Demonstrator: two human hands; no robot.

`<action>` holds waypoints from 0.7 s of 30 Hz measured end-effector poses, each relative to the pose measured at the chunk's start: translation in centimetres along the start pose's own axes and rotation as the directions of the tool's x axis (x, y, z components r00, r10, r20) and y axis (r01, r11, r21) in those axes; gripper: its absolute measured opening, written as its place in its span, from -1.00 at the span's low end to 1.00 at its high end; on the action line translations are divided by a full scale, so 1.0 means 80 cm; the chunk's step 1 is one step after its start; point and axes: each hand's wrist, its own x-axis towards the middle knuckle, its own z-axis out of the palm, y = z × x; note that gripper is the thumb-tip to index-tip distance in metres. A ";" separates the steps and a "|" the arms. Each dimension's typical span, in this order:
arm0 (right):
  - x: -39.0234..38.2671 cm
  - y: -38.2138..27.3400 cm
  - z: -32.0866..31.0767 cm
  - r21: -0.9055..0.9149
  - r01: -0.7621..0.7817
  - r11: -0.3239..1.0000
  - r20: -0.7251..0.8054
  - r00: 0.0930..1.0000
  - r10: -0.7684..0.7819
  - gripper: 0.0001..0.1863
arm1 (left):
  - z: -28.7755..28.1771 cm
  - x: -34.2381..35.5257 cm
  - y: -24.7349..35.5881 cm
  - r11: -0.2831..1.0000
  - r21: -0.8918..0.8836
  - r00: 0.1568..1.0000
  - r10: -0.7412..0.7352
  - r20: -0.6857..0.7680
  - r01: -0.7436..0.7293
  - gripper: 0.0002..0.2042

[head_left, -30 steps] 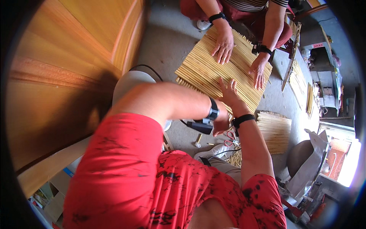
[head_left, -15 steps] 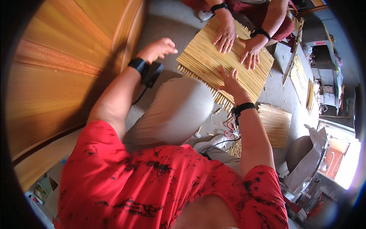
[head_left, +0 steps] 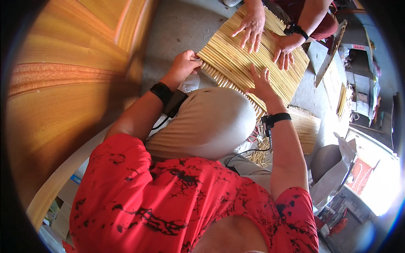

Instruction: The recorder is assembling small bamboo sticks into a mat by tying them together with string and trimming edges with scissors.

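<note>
A mat of thin yellow bamboo sticks (head_left: 223, 52) lies before me, its near edge showing a row of stick ends. At its left corner my left hand (head_left: 184, 67) is closed, thumb and fingers pinching the edge. Spread on the near right part of the mat is my right hand (head_left: 263, 87), fingers apart and holding nothing. Across from me a co-worker's one hand (head_left: 252, 26) is over the far part of the mat, fingers spread. The co-worker's other hand (head_left: 287, 45) rests on the sticks further right.
My bent knee (head_left: 215, 120) rises close to the mat's near edge. A second stick mat (head_left: 304, 128) lies to the right, with loose short sticks (head_left: 258, 158) by my foot. An orange wooden panel (head_left: 63, 92) stands at my left. Shelves (head_left: 358, 80) line the far right.
My left hand has come from the air beside the mat to its left corner and closed there. My right hand stays spread on the sticks. One co-worker's hand has shifted toward the far edge.
</note>
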 end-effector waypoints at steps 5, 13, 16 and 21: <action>-0.001 0.003 0.001 0.025 -0.009 1.000 0.001 1.000 0.009 0.07 | 0.007 -0.003 0.016 0.991 0.109 0.997 0.079 0.006 -0.079 -0.72; -0.001 -0.001 -0.003 0.042 -0.012 0.999 0.019 1.000 0.011 0.08 | 0.003 0.003 0.000 0.964 0.189 0.976 0.204 -0.071 -0.188 -0.59; -0.002 -0.002 -0.006 0.055 -0.016 0.998 0.024 1.000 0.015 0.08 | -0.001 0.007 0.003 0.984 0.105 0.989 0.149 -0.021 -0.146 -0.58; 0.001 0.001 -0.001 -0.016 -0.002 1.000 0.033 0.999 0.002 0.06 | -0.010 0.015 0.014 0.982 0.187 0.988 0.005 0.158 -0.035 -0.52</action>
